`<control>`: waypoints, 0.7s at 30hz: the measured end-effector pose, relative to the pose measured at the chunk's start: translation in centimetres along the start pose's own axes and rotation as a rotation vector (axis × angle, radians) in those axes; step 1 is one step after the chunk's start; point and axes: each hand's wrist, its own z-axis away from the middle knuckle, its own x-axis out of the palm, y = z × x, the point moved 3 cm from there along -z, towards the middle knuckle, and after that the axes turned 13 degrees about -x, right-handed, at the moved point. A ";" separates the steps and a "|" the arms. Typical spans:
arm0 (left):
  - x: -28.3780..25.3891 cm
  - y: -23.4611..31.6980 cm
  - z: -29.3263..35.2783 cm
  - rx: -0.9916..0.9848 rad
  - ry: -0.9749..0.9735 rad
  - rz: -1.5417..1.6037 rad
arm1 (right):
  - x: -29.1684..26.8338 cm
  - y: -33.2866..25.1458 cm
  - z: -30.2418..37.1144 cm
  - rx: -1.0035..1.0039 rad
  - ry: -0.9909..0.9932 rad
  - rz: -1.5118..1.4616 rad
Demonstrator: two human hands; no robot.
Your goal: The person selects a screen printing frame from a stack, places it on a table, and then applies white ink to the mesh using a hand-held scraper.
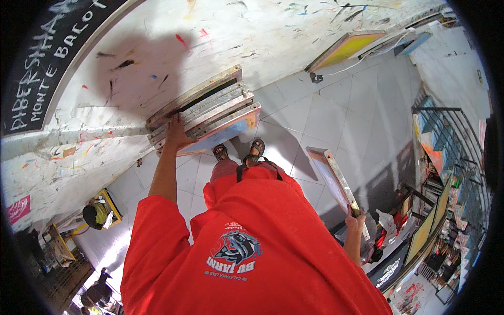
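Observation:
Several paint-stained screen-printing frames (223,111) lean in a stack against the white wall, ahead and to the left. My left hand (178,134) grips the upper edges at the stack's left end, its fingers reaching over them and the thumb on the near side. The nearest frame in the stack shows a bluish mesh (226,135). Out to my right, my right hand (356,221) is closed around the near end of a separate screen-printing frame (336,181). That frame stands tilted beside me, with a pale mesh and a whitish, stained edge.
A yellow-meshed frame (346,48) leans against the wall farther right, near a small black object (316,78) with a cable. Grey tiles (336,118) cover the floor. A railing (446,113) and cluttered shelves stand at right. Plastic bags (386,226) lie beside my right hand.

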 end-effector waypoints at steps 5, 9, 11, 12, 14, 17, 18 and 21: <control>-0.8 -0.4 -1.6 0.027 0.029 -0.032 | -0.6 0.6 0.1 0.006 -0.028 -0.025; -1.8 0.0 -1.5 0.023 -0.001 -0.033 | -0.7 1.2 1.5 0.036 -0.036 -0.043; -0.8 -0.7 -0.7 0.099 0.135 0.009 | -0.2 2.1 2.6 0.003 -0.055 -0.038; -1.0 -0.7 -0.3 0.140 0.195 0.032 | -0.4 2.3 3.1 -0.019 -0.057 -0.033; -1.0 -0.7 -0.7 0.071 0.113 -0.020 | -0.3 2.8 3.9 -0.030 -0.045 -0.069; -0.1 -1.0 -1.2 0.095 0.180 0.041 | -0.9 3.1 4.7 -0.025 -0.107 -0.111; 0.3 -1.3 -1.2 0.103 0.200 0.062 | -1.0 3.4 5.0 -0.019 -0.144 -0.123; 0.2 -1.1 -0.7 0.125 0.221 0.056 | -1.1 4.6 7.2 -0.078 -0.105 -0.130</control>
